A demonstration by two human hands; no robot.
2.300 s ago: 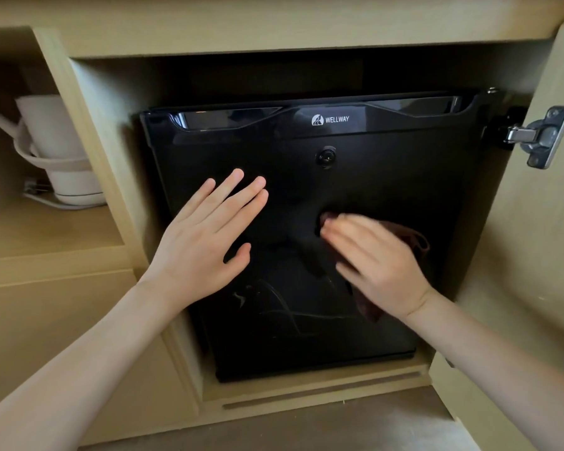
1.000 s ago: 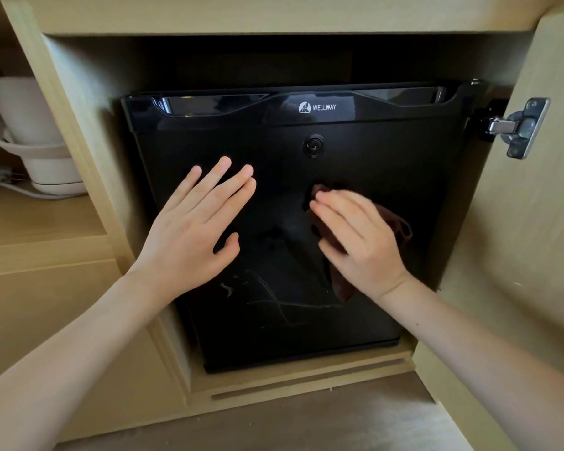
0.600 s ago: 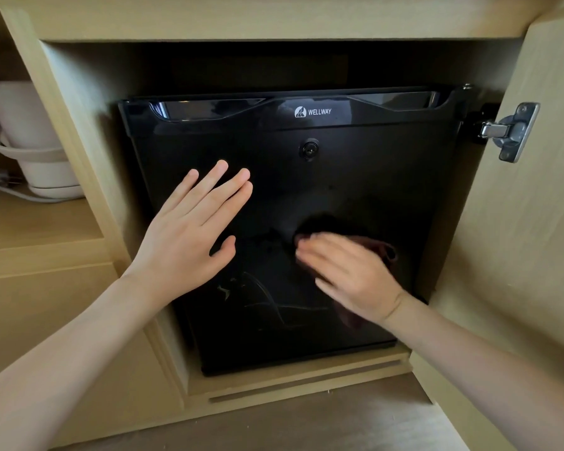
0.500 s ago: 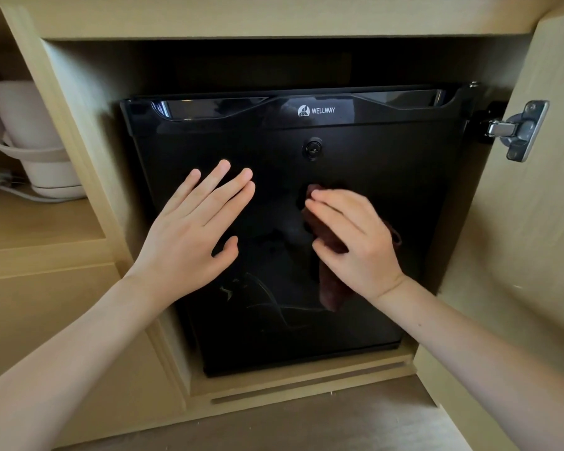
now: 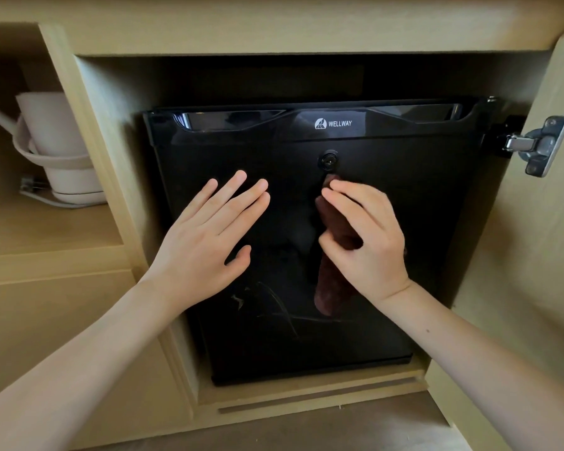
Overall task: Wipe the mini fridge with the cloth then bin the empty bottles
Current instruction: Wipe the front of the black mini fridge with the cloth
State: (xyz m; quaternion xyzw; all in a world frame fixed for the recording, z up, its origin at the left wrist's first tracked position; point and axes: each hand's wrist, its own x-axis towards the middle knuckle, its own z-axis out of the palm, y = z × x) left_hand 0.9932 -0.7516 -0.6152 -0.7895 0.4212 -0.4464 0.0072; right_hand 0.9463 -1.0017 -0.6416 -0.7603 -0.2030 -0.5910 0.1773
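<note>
A black mini fridge (image 5: 414,229) with a white logo and a round lock sits inside a light wooden cabinet, its door closed. My left hand (image 5: 205,242) lies flat on the left half of the door, fingers spread. My right hand (image 5: 368,249) grips a dark brown cloth (image 5: 328,288) against the door just below the lock; the cloth's tail hangs down under my palm. No bottles are in view.
The wooden cabinet door (image 5: 534,271) stands open at the right on a metal hinge (image 5: 541,144). On the open shelf to the left stands a white kettle (image 5: 59,151) on its base with a cord. The brown floor (image 5: 306,431) runs along the bottom.
My right hand has rubbed the cloth down and back up the door, ending just under the lock with the cloth bunched and hanging. My left hand has stayed flat in place.
</note>
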